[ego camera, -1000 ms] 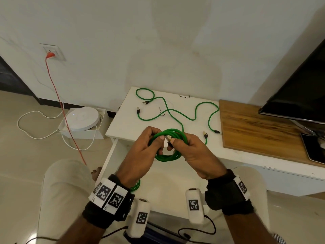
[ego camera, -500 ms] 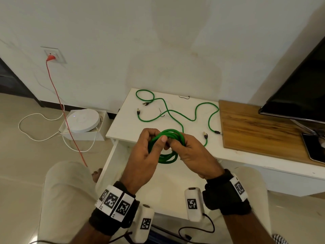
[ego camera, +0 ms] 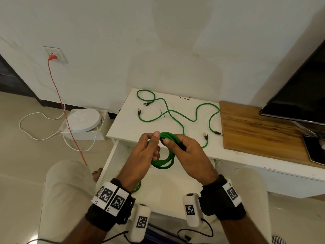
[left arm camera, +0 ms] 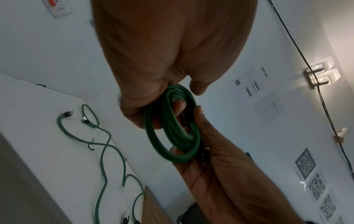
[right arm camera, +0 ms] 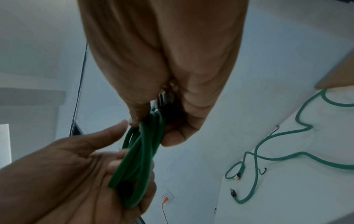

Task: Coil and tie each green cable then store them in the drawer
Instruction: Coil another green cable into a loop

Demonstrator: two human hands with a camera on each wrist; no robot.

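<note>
A coiled green cable (ego camera: 164,162) hangs between both hands above the open white drawer (ego camera: 175,189). My left hand (ego camera: 154,144) pinches the coil's top with thumb and curled fingers. Beside it, my right hand (ego camera: 175,143) grips the same bundle. In the left wrist view the coil (left arm camera: 172,136) shows as several loops running through both hands. The right wrist view shows a plug (right arm camera: 164,97) tucked into my right palm against the coil (right arm camera: 141,159). Two loose green cables (ego camera: 175,114) lie spread on the white table (ego camera: 123,127). A bit of another green cable (ego camera: 136,188) shows in the drawer under my left wrist.
Small black ties (ego camera: 184,98) (ego camera: 161,114) lie on the table among the loose cables. A wooden board (ego camera: 260,132) and a TV (ego camera: 299,95) are at the right. On the floor at the left are a round white device (ego camera: 82,119) and an orange cord (ego camera: 66,110).
My left thumb has slid up onto the top of the coil, beside the right thumb. The coil now hangs lower between the hands. The loose cables have not moved.
</note>
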